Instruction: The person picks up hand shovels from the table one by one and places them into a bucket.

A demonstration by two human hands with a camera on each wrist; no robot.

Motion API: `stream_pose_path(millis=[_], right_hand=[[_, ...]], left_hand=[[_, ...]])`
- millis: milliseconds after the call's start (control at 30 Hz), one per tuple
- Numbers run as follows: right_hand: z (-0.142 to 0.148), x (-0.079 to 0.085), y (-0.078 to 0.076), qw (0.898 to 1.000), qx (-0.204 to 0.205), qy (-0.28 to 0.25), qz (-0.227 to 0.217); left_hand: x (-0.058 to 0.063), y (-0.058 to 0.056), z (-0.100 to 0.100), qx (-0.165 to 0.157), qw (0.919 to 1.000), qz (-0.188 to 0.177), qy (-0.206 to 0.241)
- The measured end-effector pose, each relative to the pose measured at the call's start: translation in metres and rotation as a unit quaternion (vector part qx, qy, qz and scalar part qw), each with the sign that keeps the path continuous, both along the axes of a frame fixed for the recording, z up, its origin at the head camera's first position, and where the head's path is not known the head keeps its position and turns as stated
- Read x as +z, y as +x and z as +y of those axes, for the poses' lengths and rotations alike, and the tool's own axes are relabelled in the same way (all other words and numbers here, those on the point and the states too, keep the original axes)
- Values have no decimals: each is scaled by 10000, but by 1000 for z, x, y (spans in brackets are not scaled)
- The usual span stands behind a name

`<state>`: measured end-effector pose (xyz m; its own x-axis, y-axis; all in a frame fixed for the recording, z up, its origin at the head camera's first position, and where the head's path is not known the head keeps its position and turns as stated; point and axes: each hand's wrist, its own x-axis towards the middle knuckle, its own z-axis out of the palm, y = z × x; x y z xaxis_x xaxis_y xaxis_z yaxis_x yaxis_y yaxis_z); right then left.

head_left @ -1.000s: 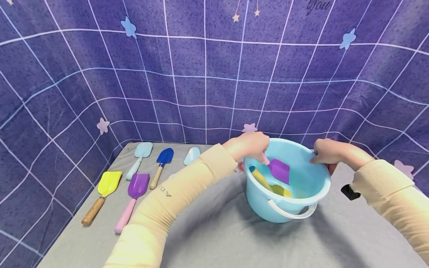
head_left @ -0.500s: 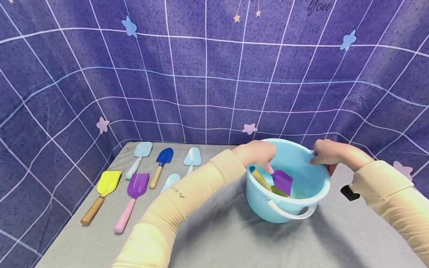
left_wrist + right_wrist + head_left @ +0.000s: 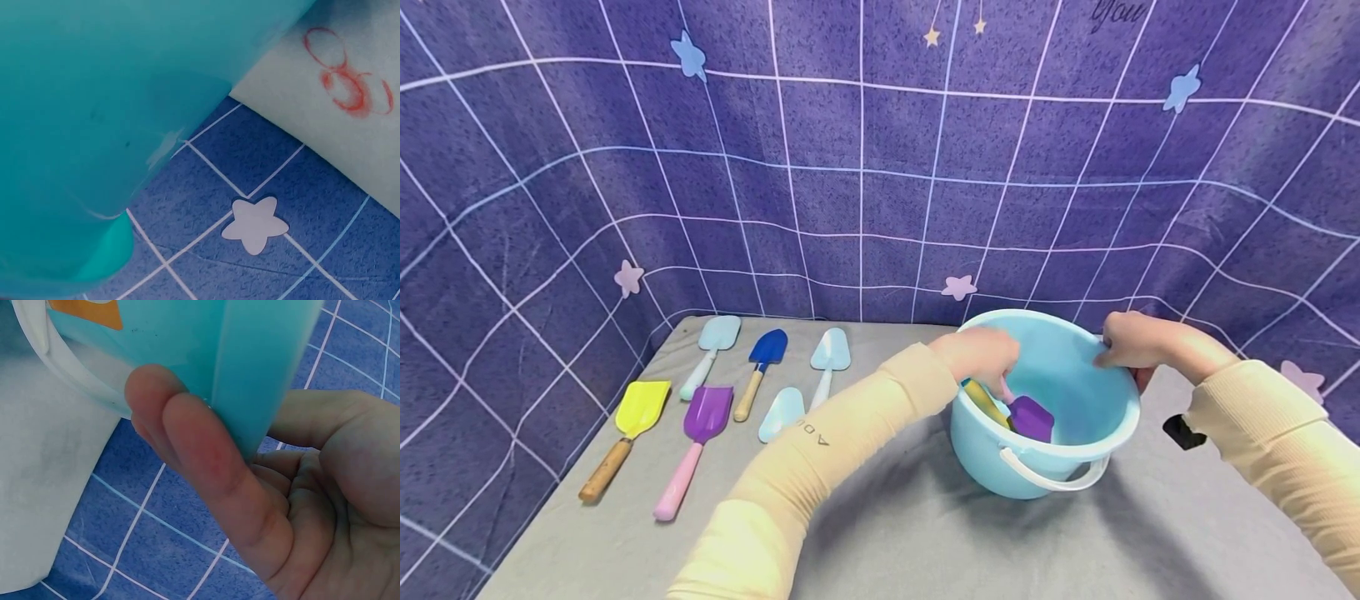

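Observation:
A light blue bucket (image 3: 985, 458) stands on the right half of the table, its white handle (image 3: 1052, 479) hanging down in front. My left hand (image 3: 977, 357) reaches over the left rim and holds a purple toy shovel (image 3: 1032, 418) by its pink handle, blade down inside; the fingertips are mostly hidden. Beside that blade lies a yellow thing (image 3: 985, 402), partly covered. My right hand (image 3: 1131, 340) grips the bucket's right rim, thumb inside; the right wrist view shows its fingers (image 3: 206, 444) against the outer wall. Only bucket wall (image 3: 94, 125) and cloth appear in the left wrist view, no hand.
Left on the grey table (image 3: 880, 517) lie a yellow shovel (image 3: 642, 408), another purple shovel (image 3: 707, 415), a blue trowel (image 3: 769, 347) and several pale blue scoops (image 3: 831, 350). A black object (image 3: 1183, 432) sits near the right sleeve. A purple cloth (image 3: 895, 208) hangs behind.
My left hand has moved right and down into the bucket, lowering the purple shovel toward the front of the bottom. The right hand has stayed on the rim.

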<state>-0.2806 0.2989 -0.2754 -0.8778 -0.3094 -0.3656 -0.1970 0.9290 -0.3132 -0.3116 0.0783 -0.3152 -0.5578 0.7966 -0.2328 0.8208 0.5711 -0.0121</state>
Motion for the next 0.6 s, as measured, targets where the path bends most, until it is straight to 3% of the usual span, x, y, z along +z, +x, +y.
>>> stream_pose_path(millis=[600], right_hand=[[0, -1, -1, 9999, -64, 54, -74]], left_hand=[[-6, 6, 5, 377, 9989, -128, -250]])
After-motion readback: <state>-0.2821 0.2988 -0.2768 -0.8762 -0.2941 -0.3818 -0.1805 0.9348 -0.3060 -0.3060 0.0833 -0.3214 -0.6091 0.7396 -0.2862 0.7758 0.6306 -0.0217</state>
